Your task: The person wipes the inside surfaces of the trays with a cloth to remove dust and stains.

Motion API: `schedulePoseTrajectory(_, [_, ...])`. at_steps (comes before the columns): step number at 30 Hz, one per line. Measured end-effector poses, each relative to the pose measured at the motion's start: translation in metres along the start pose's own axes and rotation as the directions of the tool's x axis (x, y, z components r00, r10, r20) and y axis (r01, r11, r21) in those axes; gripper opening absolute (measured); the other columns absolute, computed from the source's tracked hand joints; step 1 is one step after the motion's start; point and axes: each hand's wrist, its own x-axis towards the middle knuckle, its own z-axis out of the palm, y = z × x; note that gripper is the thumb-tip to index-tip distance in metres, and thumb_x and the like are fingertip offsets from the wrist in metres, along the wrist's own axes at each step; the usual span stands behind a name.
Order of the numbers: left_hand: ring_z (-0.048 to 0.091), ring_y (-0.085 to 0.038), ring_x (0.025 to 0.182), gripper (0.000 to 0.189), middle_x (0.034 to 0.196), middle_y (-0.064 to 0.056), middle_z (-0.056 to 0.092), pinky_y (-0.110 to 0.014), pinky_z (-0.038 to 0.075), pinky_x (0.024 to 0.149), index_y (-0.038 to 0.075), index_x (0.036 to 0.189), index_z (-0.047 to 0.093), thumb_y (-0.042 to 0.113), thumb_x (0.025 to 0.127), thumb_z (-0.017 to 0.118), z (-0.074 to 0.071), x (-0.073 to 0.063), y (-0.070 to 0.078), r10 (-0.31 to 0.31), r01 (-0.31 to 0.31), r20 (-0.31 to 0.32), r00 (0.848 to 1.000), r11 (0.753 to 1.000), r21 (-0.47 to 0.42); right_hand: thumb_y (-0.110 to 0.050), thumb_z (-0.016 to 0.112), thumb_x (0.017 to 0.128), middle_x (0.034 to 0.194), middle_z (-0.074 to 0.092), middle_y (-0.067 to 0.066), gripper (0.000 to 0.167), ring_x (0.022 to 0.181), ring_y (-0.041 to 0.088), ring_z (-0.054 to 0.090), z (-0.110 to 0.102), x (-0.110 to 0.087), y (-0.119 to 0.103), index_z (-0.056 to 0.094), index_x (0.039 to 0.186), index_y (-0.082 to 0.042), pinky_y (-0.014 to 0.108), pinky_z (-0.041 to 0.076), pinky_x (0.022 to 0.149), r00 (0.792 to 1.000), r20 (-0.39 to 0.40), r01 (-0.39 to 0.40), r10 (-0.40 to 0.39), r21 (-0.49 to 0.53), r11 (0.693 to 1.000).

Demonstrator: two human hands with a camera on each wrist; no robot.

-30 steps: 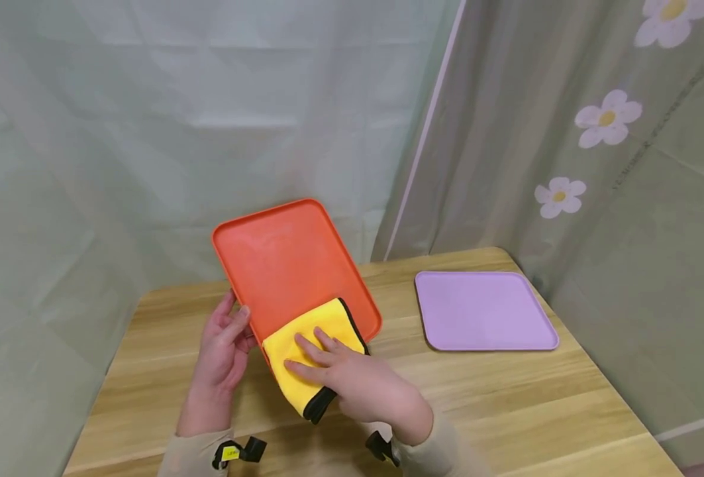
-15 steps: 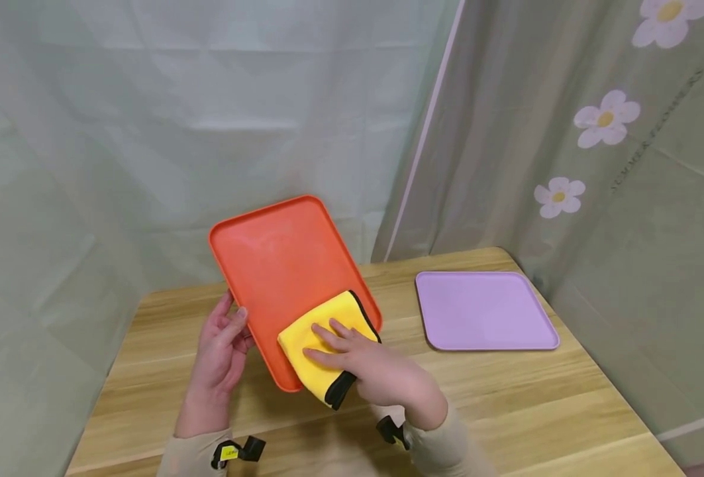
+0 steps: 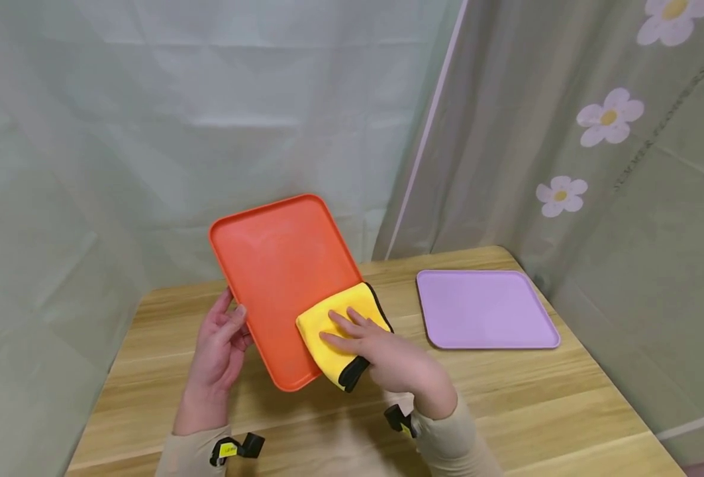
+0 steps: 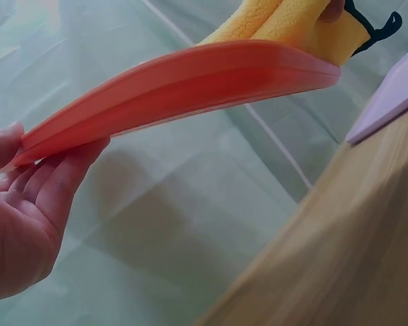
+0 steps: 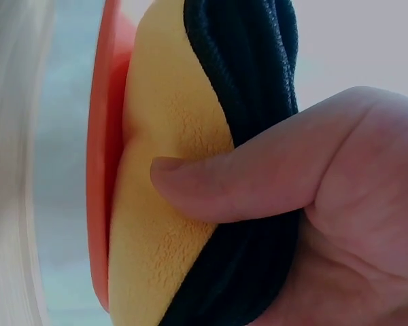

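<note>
Clamping the long left side of the orange tray [image 3: 283, 265], the left hand [image 3: 223, 344] sits near its middle, thumb laid on the rim and fingers reaching beneath, as the left wrist view confirms. That forearm comes up from the bottom of the head view, nearly upright, its beige sleeve [image 3: 191, 454] ringed by a black strap [image 3: 223, 450] with a yellow label. The tray is held above the table [image 3: 536, 404], tilted and turned, its inner face towards the person. Coming in from the lower right, the right hand [image 3: 381, 348] lies over the folded yellow cloth [image 3: 314, 324], fingers spread across its top and pressing it onto the tray; in the right wrist view the thumb bears on the cloth's edge, so the cloth is pinched in that grip. The two hands are apart, with part of the tray between them. Cloth and right hand cover the tray's lower right corner, and the cloth's black trim hangs past the tray's edge. On the table to the right, a purple tray [image 3: 489, 309] lies flat, well apart from the orange one and clear of the right forearm. Behind the table hangs a pale sheet [image 3: 208, 99], meeting a grey-green curtain [image 3: 477, 132] with white flowers [image 3: 610, 117] at the right.
</note>
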Motion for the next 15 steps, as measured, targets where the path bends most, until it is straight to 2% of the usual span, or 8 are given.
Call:
schedulePoseTrajectory(2, [0.079, -0.022, 0.090, 0.044, 0.115, -0.012, 0.079, -0.033, 0.064, 0.074, 0.002, 0.156, 0.046, -0.003, 0.113, 0.041, 0.001, 0.001, 0.002, 0.000, 0.001, -0.021, 1.000, 1.000, 0.029, 0.031, 0.046, 0.078, 0.178, 0.015, -0.008, 0.109, 0.164, 0.028, 0.010, 0.000, 0.001, -0.004, 0.040, 0.166, -0.032, 0.027, 0.054, 0.068, 1.000, 0.002, -0.015, 0.015, -0.008, 1.000])
schedulePoseTrajectory(4, [0.079, -0.020, 0.088, 0.043, 0.115, -0.011, 0.079, -0.032, 0.064, 0.073, 0.002, 0.157, 0.045, 0.000, 0.114, 0.042, 0.003, 0.002, 0.003, -0.007, 0.010, -0.045, 0.999, 0.998, 0.064, 0.030, 0.048, 0.080, 0.178, 0.015, -0.009, 0.107, 0.164, 0.028, 0.011, 0.000, 0.002, -0.009, 0.038, 0.167, -0.034, 0.022, 0.042, 0.052, 1.000, 0.008, -0.027, 0.028, -0.020, 0.999])
schedulePoseTrajectory(5, [0.078, -0.020, 0.088, 0.043, 0.115, -0.010, 0.079, -0.031, 0.064, 0.073, 0.002, 0.157, 0.044, 0.001, 0.114, 0.043, 0.003, 0.003, 0.004, -0.012, 0.017, -0.056, 0.998, 0.996, 0.084, 0.029, 0.049, 0.082, 0.178, 0.014, -0.009, 0.107, 0.164, 0.027, 0.011, 0.000, 0.003, -0.012, 0.037, 0.167, -0.034, 0.021, 0.034, 0.047, 0.999, 0.015, -0.033, 0.034, -0.022, 0.999])
schedulePoseTrajectory(6, [0.078, -0.019, 0.087, 0.044, 0.115, -0.009, 0.080, -0.031, 0.064, 0.073, 0.002, 0.158, 0.044, 0.002, 0.114, 0.044, 0.004, 0.003, 0.005, -0.017, 0.025, -0.071, 0.997, 0.994, 0.106, 0.028, 0.050, 0.083, 0.178, 0.014, -0.008, 0.106, 0.164, 0.027, 0.011, 0.001, 0.003, -0.014, 0.036, 0.167, -0.035, 0.020, 0.032, 0.046, 0.999, 0.022, -0.036, 0.037, -0.033, 0.999])
schedulePoseTrajectory(10, [0.077, -0.017, 0.087, 0.045, 0.116, -0.007, 0.080, -0.030, 0.063, 0.074, 0.002, 0.159, 0.041, 0.006, 0.114, 0.047, 0.005, 0.001, 0.006, -0.039, 0.058, -0.115, 0.993, 0.983, 0.171, 0.026, 0.054, 0.085, 0.178, 0.014, -0.008, 0.104, 0.163, 0.026, 0.013, 0.003, 0.003, -0.024, 0.034, 0.168, -0.035, 0.020, 0.033, 0.046, 0.998, 0.052, -0.035, 0.038, -0.059, 0.998])
schedulePoseTrajectory(12, [0.077, -0.017, 0.088, 0.046, 0.118, -0.006, 0.079, -0.030, 0.063, 0.075, 0.002, 0.160, 0.041, 0.007, 0.114, 0.048, 0.006, 0.000, 0.006, -0.046, 0.070, -0.128, 0.991, 0.979, 0.190, 0.025, 0.056, 0.085, 0.178, 0.014, -0.006, 0.104, 0.163, 0.027, 0.015, 0.005, 0.002, -0.029, 0.034, 0.168, -0.034, 0.019, 0.049, 0.059, 0.998, 0.065, -0.007, 0.013, -0.085, 0.996])
schedulePoseTrajectory(13, [0.077, -0.017, 0.088, 0.047, 0.118, -0.006, 0.079, -0.030, 0.063, 0.075, 0.003, 0.160, 0.040, 0.008, 0.114, 0.048, 0.006, -0.001, 0.005, -0.048, 0.074, -0.132, 0.990, 0.978, 0.197, 0.024, 0.057, 0.084, 0.178, 0.014, -0.006, 0.104, 0.163, 0.027, 0.015, 0.006, 0.002, -0.032, 0.035, 0.168, -0.033, 0.020, 0.051, 0.061, 0.997, 0.074, 0.010, -0.003, -0.093, 0.996])
schedulePoseTrajectory(15, [0.077, -0.017, 0.089, 0.047, 0.119, -0.006, 0.079, -0.030, 0.063, 0.075, 0.002, 0.161, 0.040, 0.008, 0.114, 0.048, 0.006, -0.004, 0.005, -0.048, 0.076, -0.136, 0.990, 0.975, 0.209, 0.022, 0.059, 0.083, 0.178, 0.015, -0.005, 0.104, 0.163, 0.028, 0.017, 0.009, 0.000, -0.038, 0.035, 0.168, -0.032, 0.024, 0.058, 0.081, 0.994, 0.095, 0.057, -0.046, -0.118, 0.991])
